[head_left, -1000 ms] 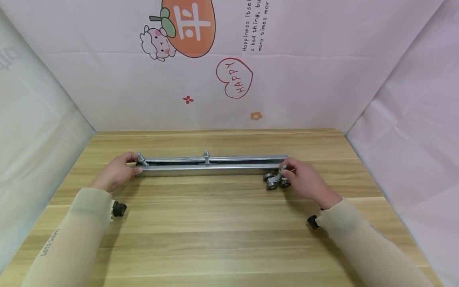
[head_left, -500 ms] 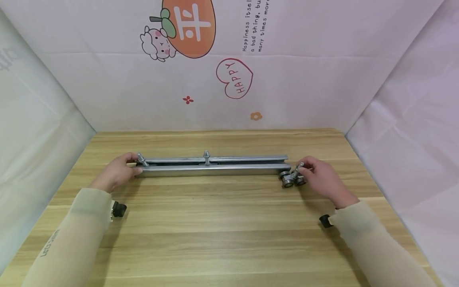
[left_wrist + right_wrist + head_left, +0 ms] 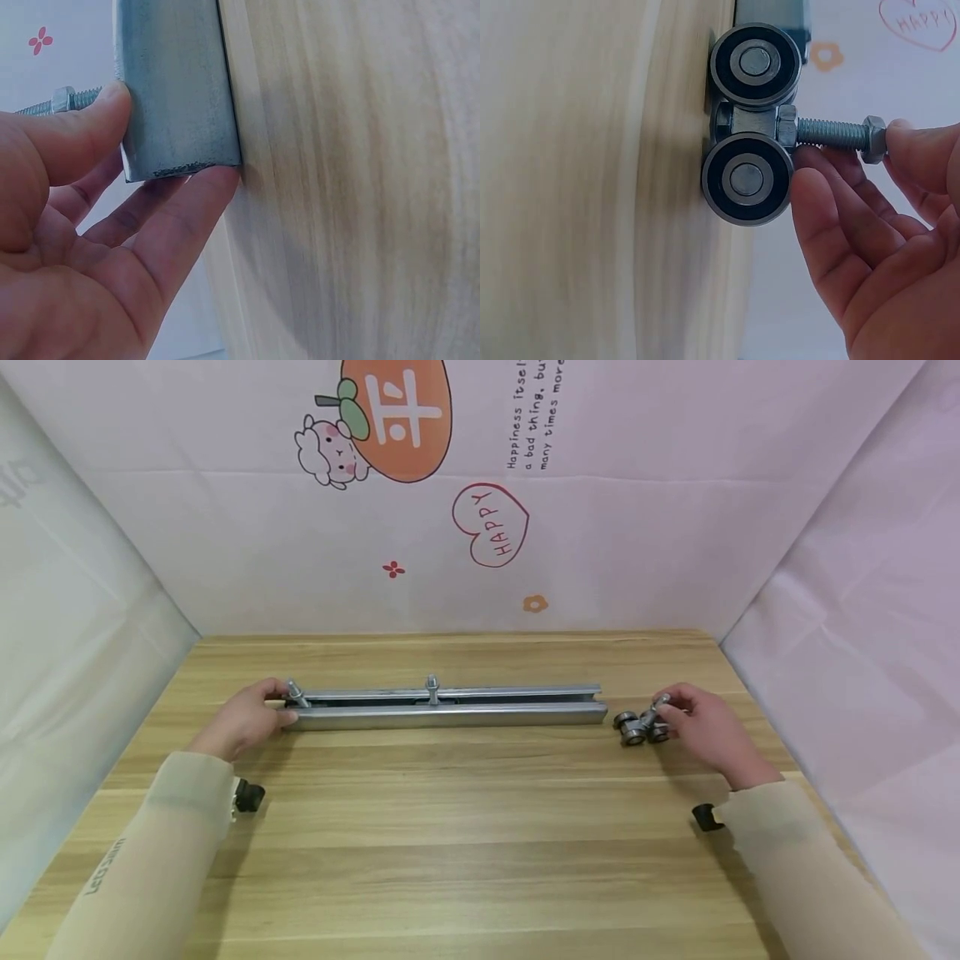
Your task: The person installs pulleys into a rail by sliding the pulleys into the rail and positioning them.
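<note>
A long steel channel track (image 3: 450, 718) lies across the table with its slot facing up. At its left end, my left hand (image 3: 243, 720) holds it, thumb on the upper edge and fingertips against the end (image 3: 176, 90). Two bolts rise from the slot: one tilted bolt (image 3: 297, 694) beside the left hand, one upright bolt (image 3: 432, 690) near the middle. Just beyond the track's right end stands a wheeled trolley roller (image 3: 633, 729). My right hand (image 3: 712, 735) holds it by its threaded bolt (image 3: 831, 135), thumb at the nut. The wheels (image 3: 748, 180) sit at the tabletop.
The wooden table (image 3: 450, 843) reaches a white printed cloth backdrop (image 3: 637, 527) behind and cloth walls at both sides. A dark wrist camera (image 3: 249, 797) shows at the left cuff and another dark camera (image 3: 707, 817) at the right.
My right hand has moved right with the trolley roller, from in front of the track's right end to past it, leaving a small gap. The left hand and the track stay put.
</note>
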A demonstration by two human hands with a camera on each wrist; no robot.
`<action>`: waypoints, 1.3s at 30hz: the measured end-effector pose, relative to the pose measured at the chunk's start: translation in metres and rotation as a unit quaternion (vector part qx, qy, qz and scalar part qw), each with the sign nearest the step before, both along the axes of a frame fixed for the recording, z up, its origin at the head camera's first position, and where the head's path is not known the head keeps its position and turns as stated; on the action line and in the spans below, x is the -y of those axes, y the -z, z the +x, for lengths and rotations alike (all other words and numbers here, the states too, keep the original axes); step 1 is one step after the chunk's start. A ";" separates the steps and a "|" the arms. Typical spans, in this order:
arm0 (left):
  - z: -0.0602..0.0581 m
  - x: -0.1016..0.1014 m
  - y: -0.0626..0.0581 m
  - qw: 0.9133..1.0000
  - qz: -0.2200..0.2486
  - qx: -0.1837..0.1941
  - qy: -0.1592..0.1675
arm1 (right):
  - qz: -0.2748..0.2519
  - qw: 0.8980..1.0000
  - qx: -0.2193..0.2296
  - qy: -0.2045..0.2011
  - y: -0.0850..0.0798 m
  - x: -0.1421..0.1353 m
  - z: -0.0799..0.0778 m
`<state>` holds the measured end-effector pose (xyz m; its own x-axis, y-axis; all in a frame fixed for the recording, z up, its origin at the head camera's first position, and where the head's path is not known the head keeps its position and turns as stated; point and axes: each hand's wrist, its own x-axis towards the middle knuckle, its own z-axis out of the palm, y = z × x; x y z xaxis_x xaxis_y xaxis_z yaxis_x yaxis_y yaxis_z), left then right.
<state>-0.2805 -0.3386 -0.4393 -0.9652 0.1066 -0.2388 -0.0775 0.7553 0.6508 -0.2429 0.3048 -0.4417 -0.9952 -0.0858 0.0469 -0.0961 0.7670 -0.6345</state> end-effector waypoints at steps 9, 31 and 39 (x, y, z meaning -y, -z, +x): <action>0.001 0.002 0.002 1.000 0.013 -0.010 -0.001 | -0.003 0.999 0.014 0.030 -0.001 -0.015 -0.006; 0.002 0.001 0.001 1.000 0.024 -0.005 -0.005 | 0.013 0.997 -0.003 0.074 0.001 -0.021 -0.025; 0.002 0.001 0.002 1.000 0.027 -0.004 -0.003 | -0.088 0.993 0.002 0.074 0.005 -0.014 -0.028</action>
